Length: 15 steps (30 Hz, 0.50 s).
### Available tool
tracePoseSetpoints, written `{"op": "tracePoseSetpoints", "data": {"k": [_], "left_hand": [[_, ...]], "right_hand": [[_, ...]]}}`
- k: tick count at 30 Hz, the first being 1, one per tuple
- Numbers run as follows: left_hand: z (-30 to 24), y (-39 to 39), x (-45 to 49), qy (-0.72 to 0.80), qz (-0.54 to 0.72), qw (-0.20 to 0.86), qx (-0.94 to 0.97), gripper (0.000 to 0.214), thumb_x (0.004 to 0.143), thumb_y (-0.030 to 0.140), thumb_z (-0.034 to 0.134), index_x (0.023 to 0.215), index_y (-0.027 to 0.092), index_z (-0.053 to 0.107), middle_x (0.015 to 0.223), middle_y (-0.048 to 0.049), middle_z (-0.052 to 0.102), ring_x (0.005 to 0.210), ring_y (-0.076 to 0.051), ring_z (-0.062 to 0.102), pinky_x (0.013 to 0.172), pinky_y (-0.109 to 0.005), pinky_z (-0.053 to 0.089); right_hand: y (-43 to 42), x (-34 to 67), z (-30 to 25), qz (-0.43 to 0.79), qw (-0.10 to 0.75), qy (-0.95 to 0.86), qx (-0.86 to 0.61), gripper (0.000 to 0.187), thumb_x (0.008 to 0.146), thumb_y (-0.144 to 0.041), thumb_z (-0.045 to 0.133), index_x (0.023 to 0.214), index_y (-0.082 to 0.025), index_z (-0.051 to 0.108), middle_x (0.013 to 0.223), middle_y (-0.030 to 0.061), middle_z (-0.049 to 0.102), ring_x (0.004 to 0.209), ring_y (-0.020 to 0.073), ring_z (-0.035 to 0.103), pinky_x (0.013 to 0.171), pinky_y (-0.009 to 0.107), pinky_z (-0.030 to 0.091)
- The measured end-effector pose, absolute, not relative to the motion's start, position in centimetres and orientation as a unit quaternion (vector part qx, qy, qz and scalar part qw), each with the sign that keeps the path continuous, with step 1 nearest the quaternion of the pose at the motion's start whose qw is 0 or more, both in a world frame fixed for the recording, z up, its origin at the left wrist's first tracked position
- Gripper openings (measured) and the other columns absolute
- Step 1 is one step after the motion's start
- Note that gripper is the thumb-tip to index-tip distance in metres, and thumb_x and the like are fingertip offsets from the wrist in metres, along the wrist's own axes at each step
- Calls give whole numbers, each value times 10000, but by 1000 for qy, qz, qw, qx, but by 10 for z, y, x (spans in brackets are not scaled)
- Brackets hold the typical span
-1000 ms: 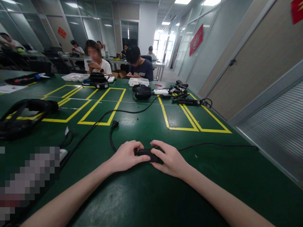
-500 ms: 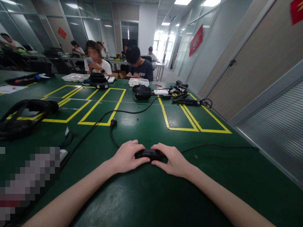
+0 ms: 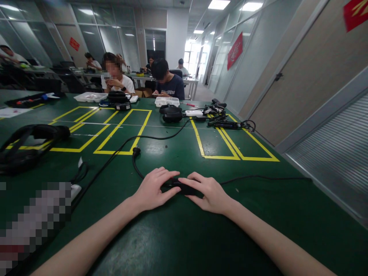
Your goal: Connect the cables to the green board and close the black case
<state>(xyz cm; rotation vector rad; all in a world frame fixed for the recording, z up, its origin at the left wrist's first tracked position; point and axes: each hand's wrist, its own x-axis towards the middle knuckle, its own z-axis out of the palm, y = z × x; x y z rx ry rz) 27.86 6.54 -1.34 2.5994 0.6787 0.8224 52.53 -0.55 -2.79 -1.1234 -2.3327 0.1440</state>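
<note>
A black power adapter [image 3: 186, 188] lies low over the green table in front of me, with a cord running from each end. My left hand [image 3: 156, 189] is closed around its left end, thumb on the near side and fingers on the far side. My right hand [image 3: 209, 193] grips its right part, fingers across the top and thumb along the near edge. The hands partly hide the adapter and where its cords join. From behind my left hand a cord bends up to a black plug [image 3: 136, 151].
Yellow tape outlines [image 3: 221, 157] mark the table. A black headset [image 3: 31, 143] and a blurred-out object [image 3: 34, 218] are at left. Another cord [image 3: 155, 137] crosses toward a black case [image 3: 170, 113] and tripod-like gear [image 3: 227, 123]. People sit beyond.
My right fingers have shifted left over the adapter's top, covering more of it. My left fingers have stretched out a little, and the adapter has turned slightly.
</note>
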Motion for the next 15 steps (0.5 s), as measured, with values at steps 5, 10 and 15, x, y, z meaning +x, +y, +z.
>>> {"op": "tracePoseSetpoints", "data": {"k": [5,10,15], "left_hand": [[-12,72,270,246,441,48,862,159,1007,277,603,1116,216,702,995,-79,736,910,-219,662,833,-379,536],[-21,80,272,181,385,53,903,208,1033,196,543,921,193,718,778,-44,700,732,-166,621,712,-307,517],[-27,81,274,155,367,105,911,214,1019,238,624,835,161,704,702,-16,688,623,-125,596,601,-234,449]], "right_hand": [[6,557,-13,110,437,-746,-491,424,933,-308,684,1349,-237,652,1158,107,710,997,252,709,796,347,621],[20,612,-5,87,590,-582,-552,531,811,-449,802,1264,-188,708,1189,119,744,1044,289,732,935,432,612],[30,669,-8,-4,668,-434,-605,587,696,-500,854,1172,-175,741,1093,98,767,1000,301,737,967,485,601]]}}
